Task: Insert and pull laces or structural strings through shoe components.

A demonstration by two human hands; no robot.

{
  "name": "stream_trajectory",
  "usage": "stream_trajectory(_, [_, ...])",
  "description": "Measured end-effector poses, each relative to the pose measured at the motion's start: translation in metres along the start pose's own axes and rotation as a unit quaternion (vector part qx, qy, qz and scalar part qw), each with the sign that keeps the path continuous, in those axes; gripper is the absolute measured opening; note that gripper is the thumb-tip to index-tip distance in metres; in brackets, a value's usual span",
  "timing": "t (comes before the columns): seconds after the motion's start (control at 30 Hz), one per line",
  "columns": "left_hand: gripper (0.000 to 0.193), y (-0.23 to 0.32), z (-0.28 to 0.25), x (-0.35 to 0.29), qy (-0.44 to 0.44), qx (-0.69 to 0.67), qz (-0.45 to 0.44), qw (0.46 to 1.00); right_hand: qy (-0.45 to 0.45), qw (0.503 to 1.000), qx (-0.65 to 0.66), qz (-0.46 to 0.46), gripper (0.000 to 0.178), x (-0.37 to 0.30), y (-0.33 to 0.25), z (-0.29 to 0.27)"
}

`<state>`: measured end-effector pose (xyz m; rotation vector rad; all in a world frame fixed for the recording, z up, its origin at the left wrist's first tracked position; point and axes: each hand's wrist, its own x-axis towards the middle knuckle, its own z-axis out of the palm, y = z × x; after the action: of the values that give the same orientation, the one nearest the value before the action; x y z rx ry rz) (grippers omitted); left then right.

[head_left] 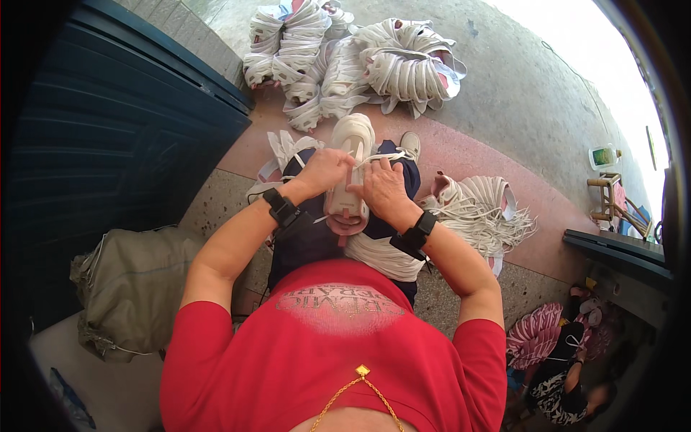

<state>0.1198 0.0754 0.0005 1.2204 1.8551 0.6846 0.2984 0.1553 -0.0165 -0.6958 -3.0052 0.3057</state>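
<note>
A white shoe upper (348, 194) lies lengthwise over my lap, its rounded toe (353, 131) pointing away from me and a pink tab at its near end. My left hand (325, 171) is at its left side, thumb and forefinger closed at the lacing. From the right, my right hand (389, 191) bends its fingers over the lacing, with the thumb reaching across the upper. A white shoelace (386, 156) runs over the right fingertips; the exact pinch of both hands is partly hidden. Another bundle of white uppers (385, 257) rests on my lap, below the right wrist.
Strung white uppers (410, 68) are heaped on the floor ahead. More uppers with loose laces (479, 209) lie at my right. A dark door (137, 122) and an olive sack (137, 288) are on the left. Another person (565, 374) sits lower right beside pink uppers (536, 335).
</note>
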Motion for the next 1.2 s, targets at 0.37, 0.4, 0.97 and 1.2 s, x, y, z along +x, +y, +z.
stream_trajectory(0.37, [0.033,0.012,0.047,0.007,0.060,0.276,0.033,0.959,0.009,0.956,0.289,-0.042,0.019,0.002,0.040,0.036])
stream_trajectory(0.4, [0.032,0.011,0.049,0.006,0.063,0.279,0.037,0.958,0.027,0.953,0.300,-0.042,0.018,0.001,0.040,0.038])
stream_trajectory(0.97, [0.028,-0.030,-0.041,-0.036,-0.028,-0.180,-0.064,0.981,0.102,0.938,0.246,-0.223,0.016,-0.016,-0.063,-0.011])
stream_trajectory(1.2, [0.029,-0.034,-0.027,-0.044,-0.035,-0.304,-0.163,0.938,0.027,0.973,0.215,-0.074,0.018,0.027,-0.022,0.002])
